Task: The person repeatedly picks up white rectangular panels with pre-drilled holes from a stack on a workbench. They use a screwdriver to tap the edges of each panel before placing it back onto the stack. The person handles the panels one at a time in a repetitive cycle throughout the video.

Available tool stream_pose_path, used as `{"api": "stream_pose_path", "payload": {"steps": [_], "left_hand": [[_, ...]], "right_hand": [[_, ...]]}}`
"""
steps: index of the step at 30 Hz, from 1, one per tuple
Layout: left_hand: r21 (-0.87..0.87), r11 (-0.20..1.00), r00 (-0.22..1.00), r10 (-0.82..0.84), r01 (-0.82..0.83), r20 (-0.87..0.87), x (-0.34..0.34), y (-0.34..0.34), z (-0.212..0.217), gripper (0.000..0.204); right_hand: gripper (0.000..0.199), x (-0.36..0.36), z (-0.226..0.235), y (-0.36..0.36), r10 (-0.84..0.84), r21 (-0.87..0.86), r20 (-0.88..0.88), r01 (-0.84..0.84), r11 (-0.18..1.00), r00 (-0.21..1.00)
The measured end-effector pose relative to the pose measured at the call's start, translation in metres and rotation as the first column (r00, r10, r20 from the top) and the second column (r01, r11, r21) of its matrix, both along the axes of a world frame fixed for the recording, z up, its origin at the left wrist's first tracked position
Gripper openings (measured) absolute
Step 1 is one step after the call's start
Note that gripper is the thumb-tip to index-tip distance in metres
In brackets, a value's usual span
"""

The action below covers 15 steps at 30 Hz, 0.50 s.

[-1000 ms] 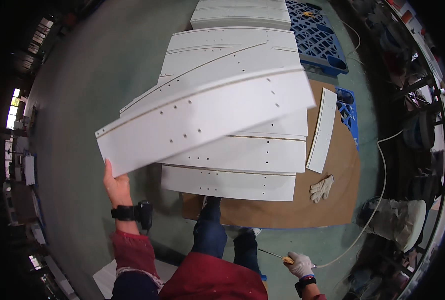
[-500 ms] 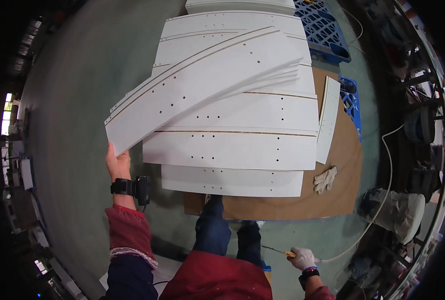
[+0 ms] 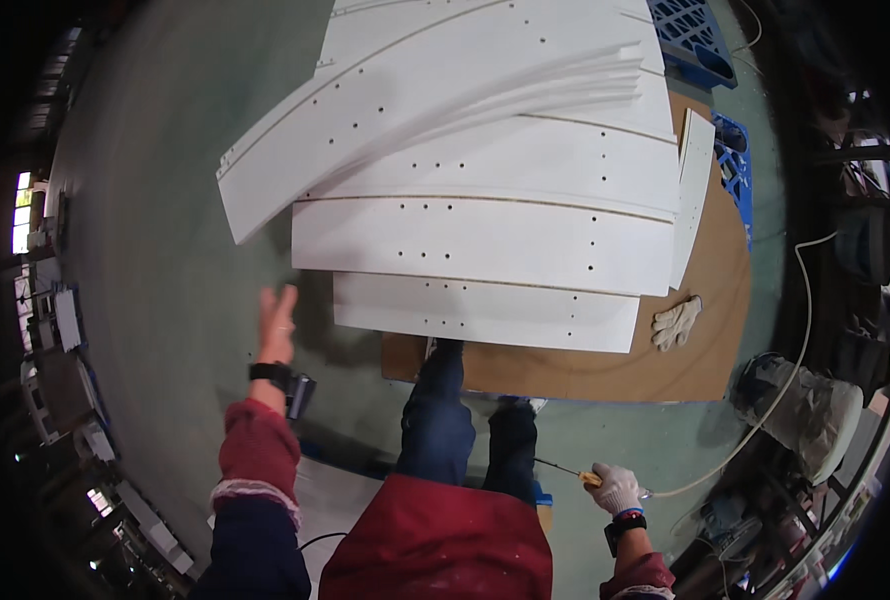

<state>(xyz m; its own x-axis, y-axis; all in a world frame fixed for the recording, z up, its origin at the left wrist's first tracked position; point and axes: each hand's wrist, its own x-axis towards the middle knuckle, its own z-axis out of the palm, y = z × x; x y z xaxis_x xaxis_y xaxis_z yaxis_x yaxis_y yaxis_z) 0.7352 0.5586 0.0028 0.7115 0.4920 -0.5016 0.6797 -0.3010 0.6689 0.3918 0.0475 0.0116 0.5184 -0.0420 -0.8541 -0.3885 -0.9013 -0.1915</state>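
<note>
My bare left hand [image 3: 277, 325] is in the air, fingers stretched out, just below the near left end of a slanted white panel [image 3: 300, 170]. It touches nothing. That curved panel has drilled holes and a groove along its edge, and lies across a pile of similar white panels [image 3: 525, 235]. My right hand [image 3: 620, 490], in a white work glove, hangs low at my right side. It grips what looks like an air blow gun [image 3: 591, 479] with a yellow body and a thin nozzle. A pale hose [image 3: 808, 310] runs from it.
Brown board [image 3: 565, 382] lies under the pile. On it rest a loose glove [image 3: 677, 323] and a narrow white panel [image 3: 695, 190]. Blue pallets [image 3: 700, 50] show at the far right. A plastic-wrapped object [image 3: 815, 415] stands at the right beside the hose.
My left hand has let go of the slanted panel's end and drawn back from it. The pile sits higher in view now. My right hand still holds the blow gun.
</note>
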Motion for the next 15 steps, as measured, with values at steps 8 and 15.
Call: {"api": "stream_pose_path", "payload": {"steps": [8, 15], "left_hand": [[-0.323, 0.942, 0.982, 0.035, -0.094, -0.183, -0.059, -0.03, -0.115, 0.078], [-0.298, 0.881, 0.928, 0.324, -0.366, -0.182, -0.072, -0.03, -0.119, 0.038]], "right_hand": [[0.026, -0.025, -0.014, -0.003, 0.044, 0.023, 0.023, -0.044, 0.999, 0.999], [0.026, -0.026, -0.03, -0.002, 0.047, 0.021, 0.067, -0.048, 0.999, 0.997]]}}
